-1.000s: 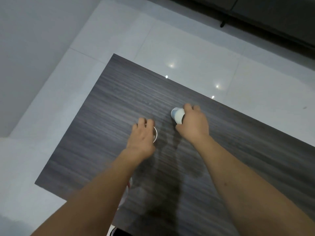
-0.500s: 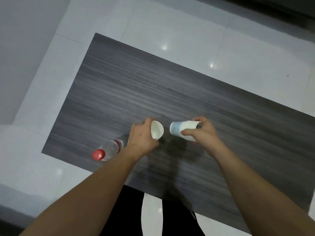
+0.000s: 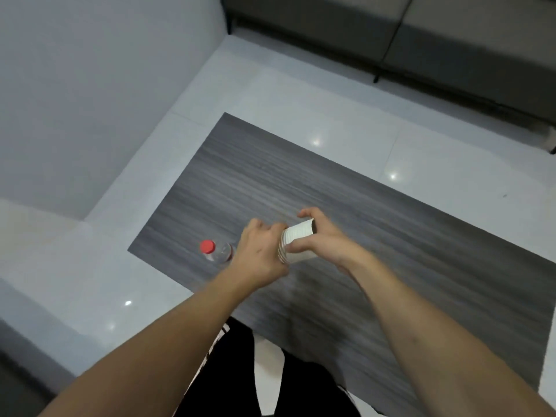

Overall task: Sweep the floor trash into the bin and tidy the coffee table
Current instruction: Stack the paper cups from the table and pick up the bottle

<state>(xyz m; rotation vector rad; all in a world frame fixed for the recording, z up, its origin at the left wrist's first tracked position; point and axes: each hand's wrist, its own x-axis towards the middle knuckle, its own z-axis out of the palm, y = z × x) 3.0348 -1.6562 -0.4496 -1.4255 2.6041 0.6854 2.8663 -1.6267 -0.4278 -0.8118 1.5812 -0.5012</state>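
Above the dark wood-grain coffee table [image 3: 301, 188], both hands meet on white paper cups [image 3: 298, 240] held sideways. My right hand [image 3: 325, 242] grips the outer cup, fingers and thumb curled round it. My left hand [image 3: 261, 251] is curled at the cup's rim; the cup it held half a second ago is hidden, apparently pushed inside. A clear plastic bottle with a red cap [image 3: 215, 251] stands on the table just left of my left hand.
A grey sofa [image 3: 421, 34] runs along the far side, beyond a strip of glossy white tile floor [image 3: 301, 94]. A grey wall [image 3: 90, 85] rises to the left. My dark trousers [image 3: 240, 371] show at the table's near edge.
The two cups, held apart half a second ago, have come together, one going into the other. The camera view has lifted, bringing the sofa into sight.
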